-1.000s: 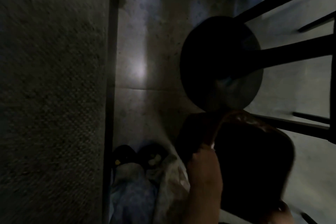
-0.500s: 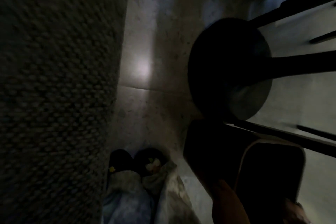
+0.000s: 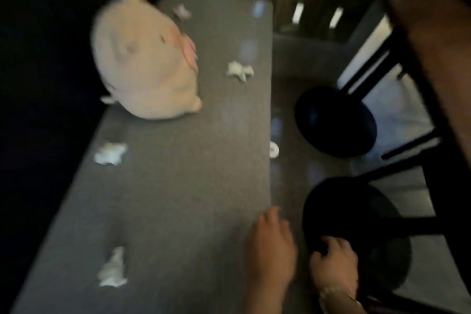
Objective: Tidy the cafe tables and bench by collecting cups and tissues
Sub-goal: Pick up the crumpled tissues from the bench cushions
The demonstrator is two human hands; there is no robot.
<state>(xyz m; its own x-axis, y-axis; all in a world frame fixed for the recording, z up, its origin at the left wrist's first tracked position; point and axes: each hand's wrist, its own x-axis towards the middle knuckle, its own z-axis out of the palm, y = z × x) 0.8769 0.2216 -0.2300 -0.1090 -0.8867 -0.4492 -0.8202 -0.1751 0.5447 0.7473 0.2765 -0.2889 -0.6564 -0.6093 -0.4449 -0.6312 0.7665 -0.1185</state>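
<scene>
Hazards at the tissue-strewn desk

Desk [image 3: 178,199], grey and upholstered, runs away from the viewer and carries all the litter in view; no cup can be made out on it. Plush toy [image 3: 142,58], pale and rounded, sits toward the far end against the dark backrest. Two black pedestal bases, near [image 3: 377,214] and far [image 3: 334,122], stand on the floor just beside the front edge of the desk.

Left hand [image 3: 270,250] hovers over that edge, fingers loosely apart and holding nothing. Right hand [image 3: 334,262] has its fingers curled over the near base; whether they grip something dark cannot be told.

Nearest tissue [image 3: 112,269] and second tissue [image 3: 110,153] lie along the back, well apart from the hands. Third tissue [image 3: 239,71] lies beside the toy, and fourth tissue [image 3: 182,11] behind it. A small white disc [image 3: 274,149], of unclear kind, lies on the floor.

Likely failures:
- A long reach in dim, blurred view could sweep light tissues onto the floor.
- The toy could be toppled in reaching past it.
- The fourth tissue or the disc could be overlooked.
- A foot could catch a base.
</scene>
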